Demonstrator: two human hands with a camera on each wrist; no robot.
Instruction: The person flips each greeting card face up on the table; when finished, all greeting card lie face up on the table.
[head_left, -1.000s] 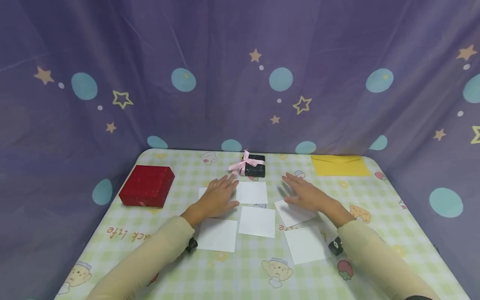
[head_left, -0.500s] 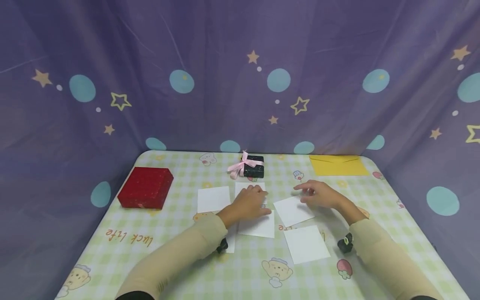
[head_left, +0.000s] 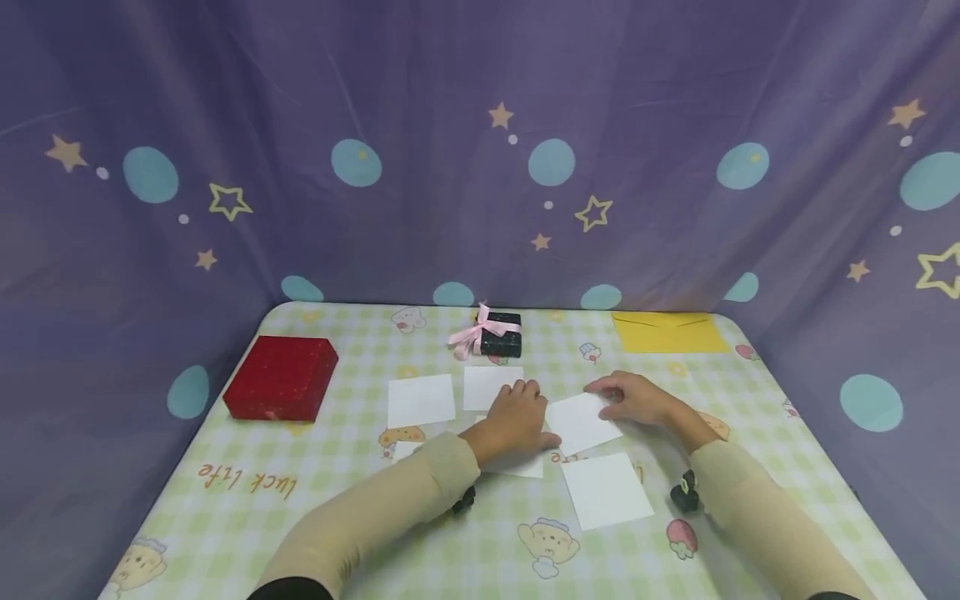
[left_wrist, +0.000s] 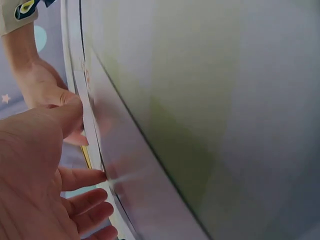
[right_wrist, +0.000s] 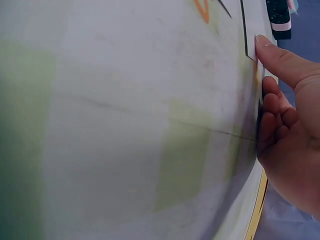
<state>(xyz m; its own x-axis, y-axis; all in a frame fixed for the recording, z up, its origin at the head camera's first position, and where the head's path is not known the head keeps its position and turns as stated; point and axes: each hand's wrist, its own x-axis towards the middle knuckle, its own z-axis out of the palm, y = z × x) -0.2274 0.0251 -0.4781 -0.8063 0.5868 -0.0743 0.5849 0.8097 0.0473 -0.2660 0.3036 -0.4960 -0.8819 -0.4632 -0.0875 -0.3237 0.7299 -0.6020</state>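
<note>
Several white square cards lie flat on the table. My left hand (head_left: 516, 423) is over the centre card (head_left: 517, 465), which it partly covers. In the left wrist view its fingers are loosely bent, and the thumb reaches toward my other hand. My right hand (head_left: 636, 398) is at the far right card (head_left: 581, 423), with index finger and thumb at that card's edge. The right wrist view has the thumb (right_wrist: 277, 55) extended along a card's edge and the other fingers bent loosely. Neither hand lifts a card. A near right card (head_left: 606, 492) lies in front of them.
At the back stands a small black box (head_left: 501, 335) with a pink ribbon bow. A red box (head_left: 281, 379) sits at the left, and a yellow envelope (head_left: 670, 333) lies at the back right. Two more cards are at the back, including the far left card (head_left: 421, 400).
My left hand has moved rightward from the left cards to the centre card. My right hand has come lower, with its fingers more bent, to the far right card.
</note>
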